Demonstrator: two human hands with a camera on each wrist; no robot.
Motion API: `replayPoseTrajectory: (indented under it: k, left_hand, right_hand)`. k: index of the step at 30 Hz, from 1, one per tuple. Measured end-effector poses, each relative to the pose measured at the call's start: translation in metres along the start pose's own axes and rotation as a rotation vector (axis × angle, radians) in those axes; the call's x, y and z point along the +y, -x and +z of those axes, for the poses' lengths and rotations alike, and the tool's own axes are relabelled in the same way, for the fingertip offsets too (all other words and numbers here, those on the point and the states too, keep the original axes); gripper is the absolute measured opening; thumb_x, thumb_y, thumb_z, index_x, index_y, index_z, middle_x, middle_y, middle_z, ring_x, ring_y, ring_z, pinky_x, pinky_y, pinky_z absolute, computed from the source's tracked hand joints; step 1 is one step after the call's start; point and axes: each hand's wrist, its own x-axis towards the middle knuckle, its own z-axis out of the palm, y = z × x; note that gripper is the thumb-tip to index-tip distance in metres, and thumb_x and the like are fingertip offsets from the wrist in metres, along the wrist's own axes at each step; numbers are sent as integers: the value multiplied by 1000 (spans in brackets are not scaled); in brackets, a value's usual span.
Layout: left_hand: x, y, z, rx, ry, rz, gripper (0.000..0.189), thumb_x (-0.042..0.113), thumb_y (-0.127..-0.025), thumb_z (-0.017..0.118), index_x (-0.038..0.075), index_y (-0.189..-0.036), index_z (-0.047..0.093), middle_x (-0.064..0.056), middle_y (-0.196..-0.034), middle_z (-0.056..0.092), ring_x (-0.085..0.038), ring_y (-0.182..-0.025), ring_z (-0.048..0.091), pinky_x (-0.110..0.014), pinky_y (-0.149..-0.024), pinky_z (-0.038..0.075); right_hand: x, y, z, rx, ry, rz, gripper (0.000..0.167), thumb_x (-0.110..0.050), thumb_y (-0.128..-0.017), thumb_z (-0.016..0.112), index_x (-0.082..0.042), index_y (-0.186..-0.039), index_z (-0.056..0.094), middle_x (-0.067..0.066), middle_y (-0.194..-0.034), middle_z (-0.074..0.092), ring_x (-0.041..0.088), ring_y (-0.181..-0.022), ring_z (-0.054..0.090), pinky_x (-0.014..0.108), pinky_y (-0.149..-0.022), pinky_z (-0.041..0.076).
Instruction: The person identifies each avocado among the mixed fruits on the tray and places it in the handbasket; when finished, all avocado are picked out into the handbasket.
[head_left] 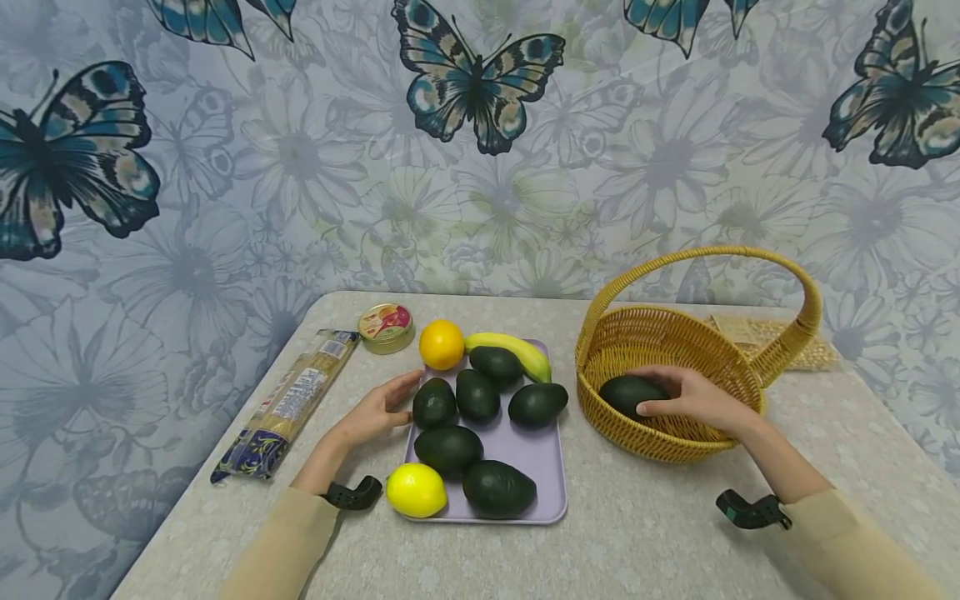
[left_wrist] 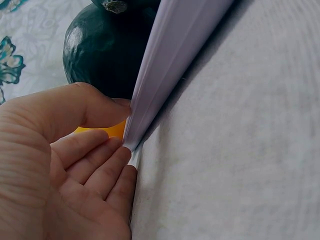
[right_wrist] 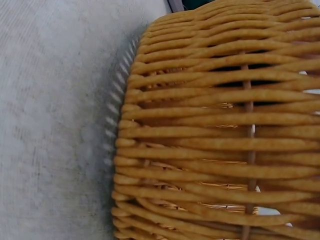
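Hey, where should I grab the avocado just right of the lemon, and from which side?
I'd probably take that avocado across its rounded middle, coming down from above and slightly right. It lies on its side, long axis running roughly left to right, with bare tray to its right, while the lemon and another avocado sit close on its left.

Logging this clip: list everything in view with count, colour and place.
Table: 1, pale, foreground
Tray: 1, lilac, centre
Basket: 1, golden, right of tray
Avocados: 7, dark green, six on tray, one in basket
Lemon: 1, yellow, tray's near-left corner
Orange: 1, orange, tray's far-left corner
Banana: 1, yellow, tray's far edge
Tin: 1, gold and red, left of orange
Packet: 1, straw and blue, table's left
Unclear item: 1, tan, behind basket
Wall: 1, grey-blue with butterflies, behind table
Wrist devices: 2, black, wrists
Sleeves: 2, beige, forearms
Left grip: 1, bare, tray's left edge
Right grip: 1, bare, on basket avocado
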Motion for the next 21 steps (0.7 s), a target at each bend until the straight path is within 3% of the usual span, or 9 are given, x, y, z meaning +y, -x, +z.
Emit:
replayPoseTrajectory:
  k: [10, 21]
  left_hand:
    - [1, 1, 1, 6, -4, -18, 68, -2, -85, 61, -4, -145, 28, -21, -150, 28, -37, -137, 25, -50, -110, 20]
    - [-2, -1, 0, 2, 5, 4, 68, -4, -85, 61, -6, -144, 27, -24, -149, 26, -40, -137, 24, -52, -110, 18]
  right_hand:
    - [5, -1, 0, -102, -15, 16, 53, -23, -85, 71, -4, -131, 52, 15, -129, 54, 29, -114, 51, 27, -83, 48]
    - [4, 1, -7, -201, -61, 61, 55, -21, -87, 69, -3, -134, 47, 16, -132, 50, 27, -114, 50, 30, -84, 48]
